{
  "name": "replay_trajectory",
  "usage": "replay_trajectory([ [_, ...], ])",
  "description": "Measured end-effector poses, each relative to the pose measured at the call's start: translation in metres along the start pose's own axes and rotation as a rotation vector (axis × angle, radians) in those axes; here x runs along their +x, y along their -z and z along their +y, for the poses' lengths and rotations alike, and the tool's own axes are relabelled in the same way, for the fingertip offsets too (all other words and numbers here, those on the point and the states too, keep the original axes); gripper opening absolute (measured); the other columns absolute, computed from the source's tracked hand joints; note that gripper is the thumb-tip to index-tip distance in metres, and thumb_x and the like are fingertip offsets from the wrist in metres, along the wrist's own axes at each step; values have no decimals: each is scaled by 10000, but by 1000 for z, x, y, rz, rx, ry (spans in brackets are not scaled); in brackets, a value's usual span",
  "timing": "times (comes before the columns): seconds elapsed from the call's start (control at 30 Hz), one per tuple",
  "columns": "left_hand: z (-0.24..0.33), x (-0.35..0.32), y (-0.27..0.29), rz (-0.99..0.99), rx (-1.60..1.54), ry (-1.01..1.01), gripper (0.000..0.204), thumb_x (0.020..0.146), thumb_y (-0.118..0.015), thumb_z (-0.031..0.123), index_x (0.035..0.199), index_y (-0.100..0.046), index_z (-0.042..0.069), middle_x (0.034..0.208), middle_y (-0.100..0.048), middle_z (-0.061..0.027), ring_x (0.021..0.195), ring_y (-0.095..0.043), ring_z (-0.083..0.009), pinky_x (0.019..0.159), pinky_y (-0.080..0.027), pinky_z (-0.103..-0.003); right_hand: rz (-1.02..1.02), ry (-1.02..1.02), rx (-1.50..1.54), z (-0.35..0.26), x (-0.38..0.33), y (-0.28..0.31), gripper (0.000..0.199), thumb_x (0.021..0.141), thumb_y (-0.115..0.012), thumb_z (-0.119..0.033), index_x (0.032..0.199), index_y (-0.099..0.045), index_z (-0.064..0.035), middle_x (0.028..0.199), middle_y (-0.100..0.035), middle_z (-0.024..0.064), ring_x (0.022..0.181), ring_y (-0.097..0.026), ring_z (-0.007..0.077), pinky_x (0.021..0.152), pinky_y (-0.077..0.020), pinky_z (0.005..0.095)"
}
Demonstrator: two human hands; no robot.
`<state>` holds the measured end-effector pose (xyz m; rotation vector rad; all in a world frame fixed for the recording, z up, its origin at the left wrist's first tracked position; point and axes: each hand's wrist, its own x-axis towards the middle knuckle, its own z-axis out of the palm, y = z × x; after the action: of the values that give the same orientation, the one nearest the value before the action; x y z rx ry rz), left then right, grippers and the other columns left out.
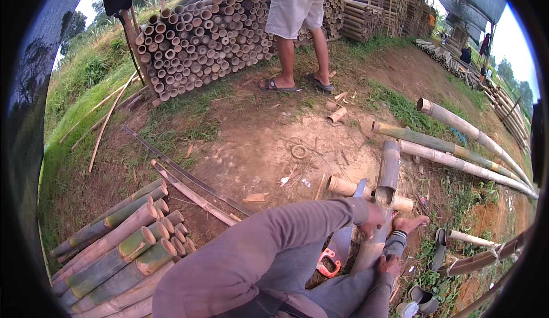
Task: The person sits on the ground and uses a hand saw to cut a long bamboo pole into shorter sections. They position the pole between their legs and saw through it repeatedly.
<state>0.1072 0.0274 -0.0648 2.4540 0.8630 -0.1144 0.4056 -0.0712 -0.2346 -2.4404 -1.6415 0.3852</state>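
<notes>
The left sleeve (251,243) hides the middle of the orange-handled saw (342,243).

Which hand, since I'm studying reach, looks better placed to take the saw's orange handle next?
Probably the left hand: its forearm lies on the orange handle's side of the bamboo pole, while that pole separates the right hand from the handle.

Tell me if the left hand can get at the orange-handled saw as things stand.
Probably yes: the left hand is close by at the bamboo pole, and nothing visible covers the saw handle; the left sleeve only hides part of the blade.
</notes>
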Motion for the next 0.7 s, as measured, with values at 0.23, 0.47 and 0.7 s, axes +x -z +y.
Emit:
replay_trajectory([
  [0.23,-8,-2,13,-34,-11,-18,601,899,-745,377,1410,-571,114,1189,-732,-184,1138,-685,-396,981,-523,-500,28,-49,-29,-13,-2,4,515,881,-702,-415,1312,-714,-135,1488,-566,84,1437,-449,337,1183,-357,542],
  [0.47,51,-14,43,184,-56,-288,547,886,-765,181,1417,-632,182,1037,-734,-129,915,-713,-309,808,-569,-399,-52,-88,-20,-18,-6,15,529,954,-643,-448,1375,-670,-129,1463,-568,120,1458,-414,368,1215,-273,632],
  [0.7,158,-65,20,101,3,-909,744,787,-779,93,1490,-583,240,940,-654,-68,879,-668,-269,795,-552,-400,6,-115,-61,-19,-4,9,512,906,-678,-450,1311,-703,-137,1378,-619,97,1384,-480,325,1159,-343,572],
])
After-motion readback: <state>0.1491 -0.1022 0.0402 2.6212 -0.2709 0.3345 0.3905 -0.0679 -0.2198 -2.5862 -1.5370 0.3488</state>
